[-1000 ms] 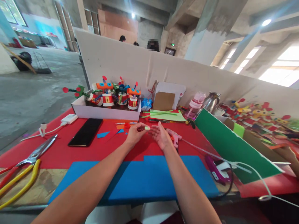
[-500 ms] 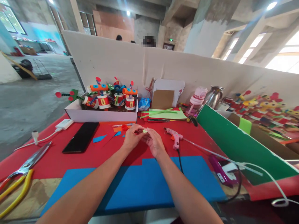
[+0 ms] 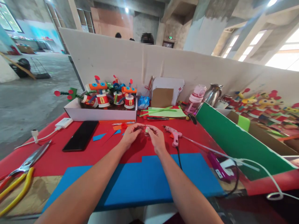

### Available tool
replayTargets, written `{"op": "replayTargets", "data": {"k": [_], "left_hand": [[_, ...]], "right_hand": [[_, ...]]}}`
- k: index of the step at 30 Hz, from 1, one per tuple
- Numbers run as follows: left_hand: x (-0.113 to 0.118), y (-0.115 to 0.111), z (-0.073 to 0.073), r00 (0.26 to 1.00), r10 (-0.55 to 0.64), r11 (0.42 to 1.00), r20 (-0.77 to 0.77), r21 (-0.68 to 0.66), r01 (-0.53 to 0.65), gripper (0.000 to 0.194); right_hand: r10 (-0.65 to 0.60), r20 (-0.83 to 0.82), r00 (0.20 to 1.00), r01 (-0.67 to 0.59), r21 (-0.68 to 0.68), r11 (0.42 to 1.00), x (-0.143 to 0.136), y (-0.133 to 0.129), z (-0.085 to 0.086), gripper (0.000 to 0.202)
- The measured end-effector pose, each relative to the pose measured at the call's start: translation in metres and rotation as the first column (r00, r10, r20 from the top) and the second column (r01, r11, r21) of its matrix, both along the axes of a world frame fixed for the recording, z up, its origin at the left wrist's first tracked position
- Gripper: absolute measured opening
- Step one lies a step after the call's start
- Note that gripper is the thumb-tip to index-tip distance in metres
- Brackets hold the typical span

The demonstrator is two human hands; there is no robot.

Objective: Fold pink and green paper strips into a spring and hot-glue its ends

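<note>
My right hand (image 3: 156, 138) pinches a small pale green piece of paper (image 3: 147, 129) between thumb and fingers, above the red tabletop covering. Close on its left is my left hand (image 3: 133, 134), its fingers curled and thumb near the forefinger. Whatever lies between those left fingers, if anything, is too small or hidden to make out. A pink hot glue gun (image 3: 174, 135) lies just right of my right hand. Beyond my left hand are an orange paper piece (image 3: 116, 127), a small red curl (image 3: 124, 125) and blue paper scraps (image 3: 99, 137).
Paper-cup figures fill a white box (image 3: 100, 116) at the back left. A black phone (image 3: 81, 137) and large shears (image 3: 25, 168) lie left. Blue sheets (image 3: 130, 183) cover the front edge. A green-sided box (image 3: 238, 143) and purple device (image 3: 219, 168) stand right.
The hands have drawn slightly apart. The small pale green piece, earlier between both hands' fingertips, is now in the right fingers, which have closed more around it.
</note>
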State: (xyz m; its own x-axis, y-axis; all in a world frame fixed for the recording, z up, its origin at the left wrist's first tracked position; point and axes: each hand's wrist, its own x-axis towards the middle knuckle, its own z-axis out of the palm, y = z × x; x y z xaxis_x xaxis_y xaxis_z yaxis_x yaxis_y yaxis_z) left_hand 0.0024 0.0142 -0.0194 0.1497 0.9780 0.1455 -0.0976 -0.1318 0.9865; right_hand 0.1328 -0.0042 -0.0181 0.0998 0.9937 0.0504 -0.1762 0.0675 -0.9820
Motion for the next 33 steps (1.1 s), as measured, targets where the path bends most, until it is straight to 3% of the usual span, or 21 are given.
{"op": "replayTargets", "data": {"k": [3, 5, 9, 15, 23, 33], "left_hand": [[-0.001, 0.000, 0.001, 0.983, 0.003, 0.979, 0.185, -0.200, 0.035, 0.028], [-0.001, 0.000, 0.001, 0.968, -0.006, 0.961, 0.250, -0.265, 0.075, 0.035], [-0.002, 0.000, 0.003, 0.964, -0.070, 0.953, 0.257, -0.269, 0.141, 0.036], [-0.003, -0.001, 0.002, 0.982, -0.076, 0.960, 0.174, -0.254, 0.120, 0.034], [0.002, -0.001, 0.000, 0.992, 0.089, 0.967, 0.090, -0.246, -0.065, 0.025], [0.000, 0.000, 0.001, 0.999, -0.039, 0.974, 0.034, -0.223, 0.045, 0.037]], "right_hand": [[0.012, 0.137, 0.990, -0.030, 0.127, 0.991, -0.001, -0.001, -0.002, 0.022], [-0.020, 0.207, 0.978, -0.019, 0.185, 0.983, -0.002, -0.002, -0.004, 0.020], [-0.089, 0.337, 0.937, -0.006, 0.271, 0.963, -0.002, -0.003, -0.007, 0.014], [-0.065, 0.456, 0.888, -0.075, 0.283, 0.956, 0.001, -0.003, -0.008, 0.010], [0.070, 0.382, 0.922, -0.159, 0.207, 0.965, -0.001, 0.000, -0.019, 0.023], [0.021, 0.357, 0.934, -0.111, 0.232, 0.966, 0.003, 0.007, -0.024, 0.008]]}}
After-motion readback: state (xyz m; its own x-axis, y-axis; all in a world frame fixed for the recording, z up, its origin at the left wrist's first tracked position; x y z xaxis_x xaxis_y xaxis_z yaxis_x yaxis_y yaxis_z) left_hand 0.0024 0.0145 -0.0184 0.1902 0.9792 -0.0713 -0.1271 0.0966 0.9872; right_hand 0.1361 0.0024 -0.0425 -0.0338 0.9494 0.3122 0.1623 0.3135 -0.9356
